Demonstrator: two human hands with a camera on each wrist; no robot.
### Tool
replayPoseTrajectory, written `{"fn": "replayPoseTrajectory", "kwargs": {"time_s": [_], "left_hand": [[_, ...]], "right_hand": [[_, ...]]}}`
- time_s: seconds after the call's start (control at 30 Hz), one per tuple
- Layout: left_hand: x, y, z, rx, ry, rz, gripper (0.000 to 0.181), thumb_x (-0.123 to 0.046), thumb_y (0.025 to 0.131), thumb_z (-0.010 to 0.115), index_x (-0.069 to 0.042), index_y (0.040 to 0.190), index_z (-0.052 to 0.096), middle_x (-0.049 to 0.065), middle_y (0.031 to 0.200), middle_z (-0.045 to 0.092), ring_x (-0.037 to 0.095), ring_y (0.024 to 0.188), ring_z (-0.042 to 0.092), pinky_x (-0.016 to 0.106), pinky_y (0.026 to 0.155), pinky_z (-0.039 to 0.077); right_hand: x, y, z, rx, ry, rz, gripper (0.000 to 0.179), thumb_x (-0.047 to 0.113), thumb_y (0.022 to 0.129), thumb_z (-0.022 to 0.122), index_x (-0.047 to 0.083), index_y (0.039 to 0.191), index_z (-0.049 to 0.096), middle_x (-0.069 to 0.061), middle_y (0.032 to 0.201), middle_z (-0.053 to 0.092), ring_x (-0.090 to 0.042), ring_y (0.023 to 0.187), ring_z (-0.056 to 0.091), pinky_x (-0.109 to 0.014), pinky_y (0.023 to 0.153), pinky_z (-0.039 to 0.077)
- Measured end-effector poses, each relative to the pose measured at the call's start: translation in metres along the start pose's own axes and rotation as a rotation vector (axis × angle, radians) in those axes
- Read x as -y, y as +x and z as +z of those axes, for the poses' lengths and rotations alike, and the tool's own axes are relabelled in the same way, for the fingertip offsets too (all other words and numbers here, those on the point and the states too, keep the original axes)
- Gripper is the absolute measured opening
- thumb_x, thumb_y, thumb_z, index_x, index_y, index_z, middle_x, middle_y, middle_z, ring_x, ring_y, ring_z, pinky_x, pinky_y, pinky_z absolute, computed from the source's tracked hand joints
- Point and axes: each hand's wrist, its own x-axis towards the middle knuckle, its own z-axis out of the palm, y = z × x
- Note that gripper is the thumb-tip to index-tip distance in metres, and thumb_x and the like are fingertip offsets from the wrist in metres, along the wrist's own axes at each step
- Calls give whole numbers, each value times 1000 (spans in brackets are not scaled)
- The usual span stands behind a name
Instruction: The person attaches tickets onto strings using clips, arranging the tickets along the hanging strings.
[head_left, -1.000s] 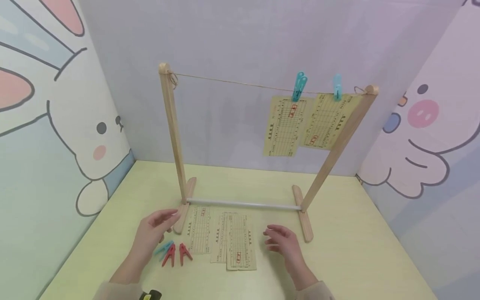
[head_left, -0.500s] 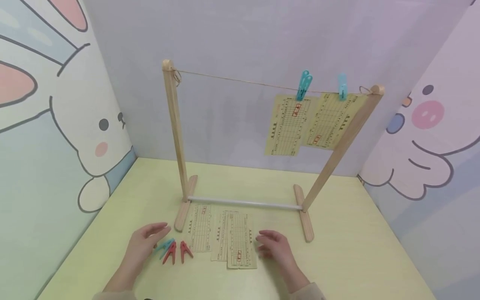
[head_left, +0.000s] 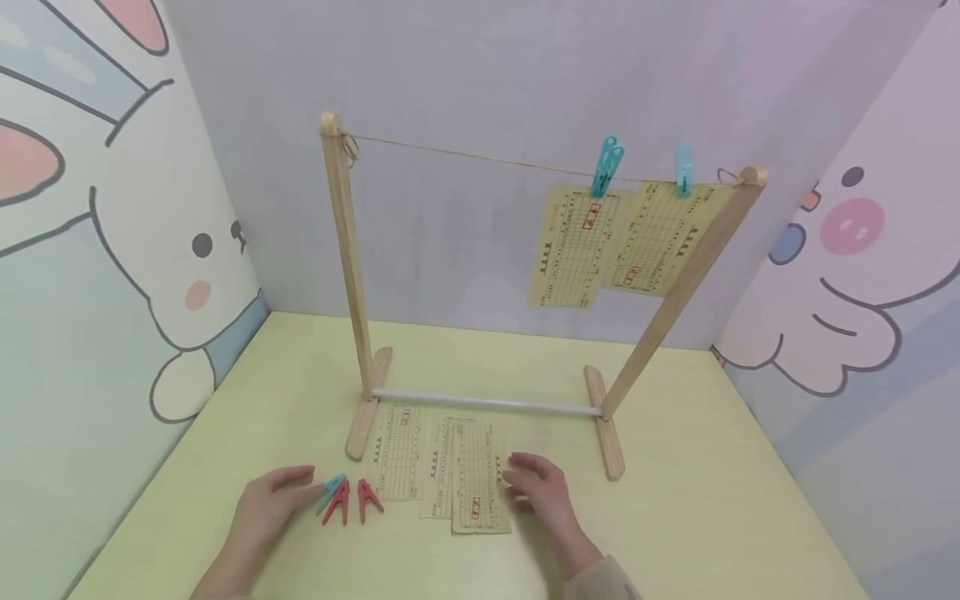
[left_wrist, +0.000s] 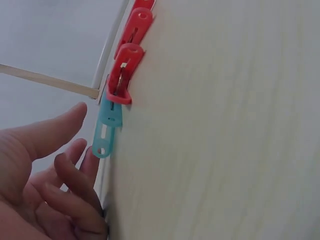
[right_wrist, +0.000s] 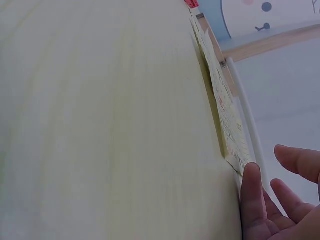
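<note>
Blue peg [left_wrist: 106, 122] judged light, springy, best pinched by its handles; paper sheet [head_left: 482, 471] judged limp, easily creased, best lifted by an edge. Nothing gripped by relaxed left hand [head_left: 268, 504] or right hand [head_left: 546, 493].

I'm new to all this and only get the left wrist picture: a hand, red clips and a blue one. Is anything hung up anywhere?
Observer: Yes, the head view shows two hanging papers on a string.
Visitor: Oh, like laundry! And what am I missing off to the right?
Observer: The right hand, at the right edge of some loose papers; I can't tell if it touches them.
Visitor: How many loose papers are there?
Observer: I can make out three, two of them overlapping.
</note>
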Motion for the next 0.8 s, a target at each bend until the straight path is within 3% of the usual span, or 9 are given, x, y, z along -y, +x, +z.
{"fn": "replayPoseTrajectory", "kwargs": {"time_s": [0.23, 0.33, 0.53, 0.8], "left_hand": [[3, 1, 3, 16, 131, 69, 72, -43, 77, 82, 2, 129, 60, 24, 135, 59, 50, 131, 44, 64, 105, 37], [2, 0, 5, 20, 165, 68, 73, -46, 75, 83, 1, 127, 62, 24, 133, 60, 51, 128, 47, 64, 101, 41], [1, 0, 8, 17, 172, 59, 71, -47, 75, 82, -1, 126, 63, 23, 131, 62, 49, 126, 49, 64, 99, 41], [3, -2, 8, -8, 171, 57, 70, -50, 76, 81, -1, 124, 65, 22, 127, 65, 47, 121, 54, 59, 93, 46]], "right_hand": [[0, 5, 8, -28, -21, 4, 50, 7, 83, 72, -9, 128, 56, -27, 124, 62, -13, 71, 65, -30, 63, 59], [-1, 6, 10, -51, -26, 18, 49, 3, 81, 72, -8, 126, 59, -25, 122, 63, -13, 68, 64, -28, 58, 57], [-4, 10, 10, -74, -48, 22, 49, -1, 76, 74, -5, 123, 61, -24, 125, 62, -14, 66, 62, -25, 54, 54], [-6, 10, 14, -120, -194, -5, 38, 0, 75, 76, 3, 112, 69, -25, 132, 58, -9, 50, 50, -22, 46, 46]]}}
